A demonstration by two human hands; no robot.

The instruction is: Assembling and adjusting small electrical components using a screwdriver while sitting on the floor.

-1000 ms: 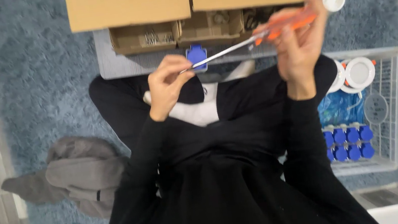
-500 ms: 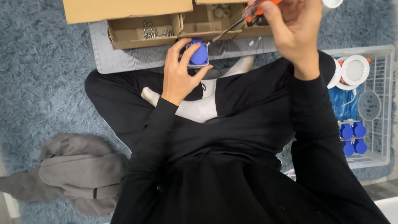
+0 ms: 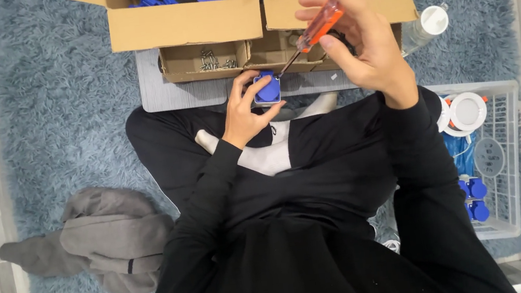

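Two cardboard boxes (image 3: pixel 192 21) beyond left hand (image 3: pixel 244 112) gripping blue part (image 3: pixel 267 90), right hand (image 3: pixel 360 41) clasping screwdriver (image 3: pixel 313 33).

Person was dressed all in black: a long-sleeved top (image 3: pixel 323 225) with snug sleeves (image 3: pixel 203 193) down to the wrists, black trousers (image 3: pixel 167 144), plus white socks (image 3: pixel 265 156). Both hands were bare, no gloves.

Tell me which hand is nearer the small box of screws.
Left. The left hand, holding the blue part, sits just below the screw box; the right hand is further right, holding the screwdriver.
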